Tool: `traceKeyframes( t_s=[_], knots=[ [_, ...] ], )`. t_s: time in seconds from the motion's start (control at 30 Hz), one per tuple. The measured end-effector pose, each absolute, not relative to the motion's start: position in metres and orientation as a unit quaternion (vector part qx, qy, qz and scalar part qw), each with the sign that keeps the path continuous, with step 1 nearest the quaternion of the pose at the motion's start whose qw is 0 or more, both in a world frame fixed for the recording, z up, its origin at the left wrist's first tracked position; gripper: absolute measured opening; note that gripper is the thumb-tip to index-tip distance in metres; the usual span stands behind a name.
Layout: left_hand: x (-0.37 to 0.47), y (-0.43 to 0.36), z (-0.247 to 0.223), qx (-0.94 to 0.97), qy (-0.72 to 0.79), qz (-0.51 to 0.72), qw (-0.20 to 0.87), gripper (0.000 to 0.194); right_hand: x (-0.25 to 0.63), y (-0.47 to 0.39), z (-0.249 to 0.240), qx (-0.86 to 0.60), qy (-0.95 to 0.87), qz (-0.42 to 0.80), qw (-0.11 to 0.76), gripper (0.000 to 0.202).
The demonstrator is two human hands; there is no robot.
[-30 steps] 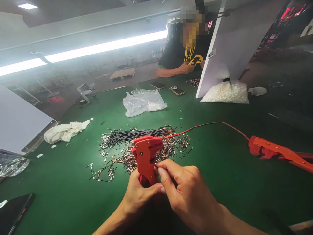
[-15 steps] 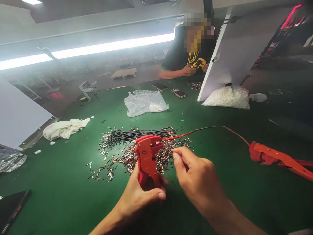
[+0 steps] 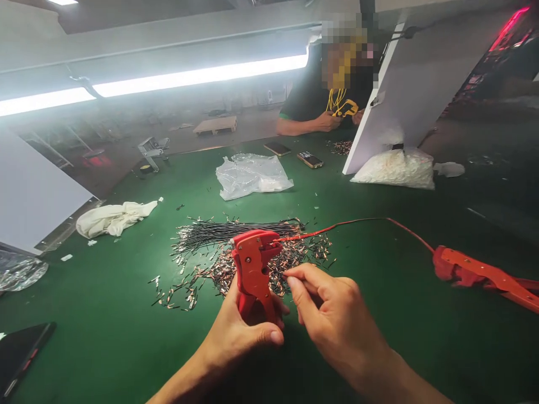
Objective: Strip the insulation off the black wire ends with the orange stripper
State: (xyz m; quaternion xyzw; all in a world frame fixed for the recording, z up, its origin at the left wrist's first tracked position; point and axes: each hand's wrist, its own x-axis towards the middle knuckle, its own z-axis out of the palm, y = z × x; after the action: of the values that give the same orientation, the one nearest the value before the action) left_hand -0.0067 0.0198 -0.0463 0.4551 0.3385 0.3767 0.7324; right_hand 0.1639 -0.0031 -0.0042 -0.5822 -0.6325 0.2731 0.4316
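Note:
My left hand [image 3: 242,331] is wrapped round the handles of a red wire stripper [image 3: 254,264], held upright with its jaws at the top. Just right of the tool, my right hand [image 3: 332,314] has thumb and forefinger pinched together; what they hold, if anything, is too small to make out. Behind the stripper lies a bundle of black wires [image 3: 210,234], side by side. Around and below it spreads a pile of short black and copper-coloured wire pieces [image 3: 223,272], partly hidden by the tool.
A second red tool [image 3: 480,269] lies at the right, a thin red cord [image 3: 357,221] running from it. Farther back are a clear bag [image 3: 252,177], two phones, a filled white bag [image 3: 396,168] and a person holding a yellow tool. White cloth [image 3: 115,219] lies left.
My right hand has moved a little left and down, closer to the red wire stripper. My left hand keeps its hold on the tool. The whole view has shifted slightly.

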Motion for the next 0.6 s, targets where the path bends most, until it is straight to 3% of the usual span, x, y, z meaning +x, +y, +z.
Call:
traceKeyframes(
  t_s=[0.1, 0.2, 0.4, 0.6],
  knots=[
    [-0.005, 0.019, -0.048, 0.463, 0.357, 0.370, 0.722, 0.045, 0.168, 0.000, -0.003, -0.602, -0.592, 0.324, 0.427, 0.021],
    [-0.005, 0.020, -0.049, 0.468, 0.395, 0.353, 0.707, 0.038, 0.176, 0.008, -0.002, -0.584, -0.490, 0.484, 0.429, 0.015],
    [-0.008, 0.025, -0.041, 0.503, 0.447, 0.347, 0.654, 0.036, 0.172, 0.010, -0.011, -0.388, -0.282, 0.756, 0.445, 0.010],
    [-0.013, 0.028, -0.029, 0.499, 0.442, 0.434, 0.607, 0.036, 0.157, 0.001, -0.018, -0.289, -0.233, 0.817, 0.440, 0.012]
  ],
)
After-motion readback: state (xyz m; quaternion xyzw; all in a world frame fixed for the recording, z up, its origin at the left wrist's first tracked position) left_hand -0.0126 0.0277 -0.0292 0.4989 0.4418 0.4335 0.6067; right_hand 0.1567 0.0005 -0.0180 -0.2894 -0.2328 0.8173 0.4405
